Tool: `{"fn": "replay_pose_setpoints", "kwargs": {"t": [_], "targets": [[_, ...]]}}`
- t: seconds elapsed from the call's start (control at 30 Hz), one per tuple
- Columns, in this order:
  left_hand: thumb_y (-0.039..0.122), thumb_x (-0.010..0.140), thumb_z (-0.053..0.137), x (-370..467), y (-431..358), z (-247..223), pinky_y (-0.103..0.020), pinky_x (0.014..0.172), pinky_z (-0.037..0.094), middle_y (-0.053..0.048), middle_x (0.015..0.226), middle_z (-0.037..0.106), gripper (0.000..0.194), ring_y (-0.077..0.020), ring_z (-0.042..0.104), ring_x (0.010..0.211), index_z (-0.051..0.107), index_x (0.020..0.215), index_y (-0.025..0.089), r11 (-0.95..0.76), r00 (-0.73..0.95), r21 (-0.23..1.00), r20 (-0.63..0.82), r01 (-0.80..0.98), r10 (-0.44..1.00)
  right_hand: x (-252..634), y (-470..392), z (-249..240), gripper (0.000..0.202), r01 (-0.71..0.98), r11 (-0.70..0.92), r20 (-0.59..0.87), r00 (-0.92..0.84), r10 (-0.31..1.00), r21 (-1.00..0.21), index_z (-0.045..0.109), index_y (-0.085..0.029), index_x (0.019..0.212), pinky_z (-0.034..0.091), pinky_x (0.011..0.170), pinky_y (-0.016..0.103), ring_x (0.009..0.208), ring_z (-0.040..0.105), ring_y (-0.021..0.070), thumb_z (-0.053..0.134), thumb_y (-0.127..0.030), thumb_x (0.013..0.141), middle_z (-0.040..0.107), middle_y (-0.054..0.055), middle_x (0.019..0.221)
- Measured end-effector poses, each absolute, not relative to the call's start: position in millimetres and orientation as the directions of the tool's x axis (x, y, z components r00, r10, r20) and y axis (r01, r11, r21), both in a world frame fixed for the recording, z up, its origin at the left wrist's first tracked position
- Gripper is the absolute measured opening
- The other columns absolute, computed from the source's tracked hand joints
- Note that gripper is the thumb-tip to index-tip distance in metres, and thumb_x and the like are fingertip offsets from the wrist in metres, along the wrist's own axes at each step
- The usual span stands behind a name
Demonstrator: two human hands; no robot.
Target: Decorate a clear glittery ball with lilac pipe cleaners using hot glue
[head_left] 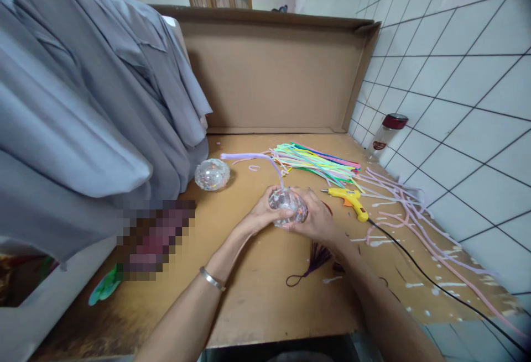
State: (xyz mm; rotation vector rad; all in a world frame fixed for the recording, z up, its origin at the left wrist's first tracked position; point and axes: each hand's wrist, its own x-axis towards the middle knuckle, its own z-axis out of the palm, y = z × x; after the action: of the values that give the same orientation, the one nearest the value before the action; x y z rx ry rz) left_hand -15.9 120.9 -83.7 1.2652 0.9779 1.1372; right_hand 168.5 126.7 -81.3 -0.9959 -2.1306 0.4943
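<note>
Both of my hands hold a clear round ball [287,206] with coloured specks above the middle of the table. My left hand [262,214] wraps its left side, the thumb lying across the front. My right hand [318,219] closes round the right side. A lilac fuzzy stem [277,168] rises from the top of the ball and bends over to the left. A similar clear ball [212,174] rests on the table farther left. Beyond my right hand lies a yellow glue gun [350,200]. Dark looped cords [313,262], partly hidden, lie below my right hand.
Many coloured fuzzy stems [315,163] are heaped at the back. Loose lilac and pink stems [409,207] and the glue gun's black cable [415,268] run along the right. A red-lidded jar [384,136] stands by the tiled wall. Grey cloth [95,91] hangs at left; cardboard [274,74] closes the back.
</note>
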Motion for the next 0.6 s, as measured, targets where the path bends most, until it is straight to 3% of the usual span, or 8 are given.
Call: {"fn": "replay_pose_setpoints", "kwargs": {"t": [0.1,0.27,0.6], "targets": [[0.052,0.051,0.087,-14.6,121.2,-84.3,-0.031,0.083,0.048,-0.005,0.102,0.062,0.080,-0.0198,0.060,0.093,0.050,0.113,0.018,-0.063,0.167,0.995,0.074,-0.071,0.983,168.2,124.9,-78.8,0.081,0.503,0.656,0.469,-0.460,0.754,-0.562,0.047,-0.021,0.134,0.044,0.105,0.047,0.129,0.046,0.0304,0.081,-0.047,0.065,0.051,0.013,0.132],[0.052,0.051,0.087,-13.6,121.9,-84.7,-0.032,0.086,0.048,-0.007,0.107,0.063,0.080,-0.0210,0.061,0.097,0.052,0.114,0.017,-0.073,0.183,0.994,0.086,-0.077,0.979,169.4,122.7,-76.0,0.080,0.538,0.655,0.388,-0.534,0.752,-0.530,0.041,-0.025,0.142,0.048,0.100,0.046,0.120,0.052,0.0280,0.077,-0.046,0.074,0.052,0.012,0.128],[0.052,0.046,0.088,-10.0,120.6,-82.6,-0.031,0.085,0.047,-0.006,0.106,0.063,0.086,-0.0203,0.060,0.095,0.050,0.114,0.018,-0.055,0.170,0.998,0.061,-0.042,0.983,172.0,125.8,-80.3,0.079,0.512,0.665,0.419,-0.521,0.743,-0.544,0.049,-0.027,0.136,0.050,0.095,0.045,0.113,0.056,0.0275,0.083,-0.045,0.067,0.054,0.011,0.122]]}}
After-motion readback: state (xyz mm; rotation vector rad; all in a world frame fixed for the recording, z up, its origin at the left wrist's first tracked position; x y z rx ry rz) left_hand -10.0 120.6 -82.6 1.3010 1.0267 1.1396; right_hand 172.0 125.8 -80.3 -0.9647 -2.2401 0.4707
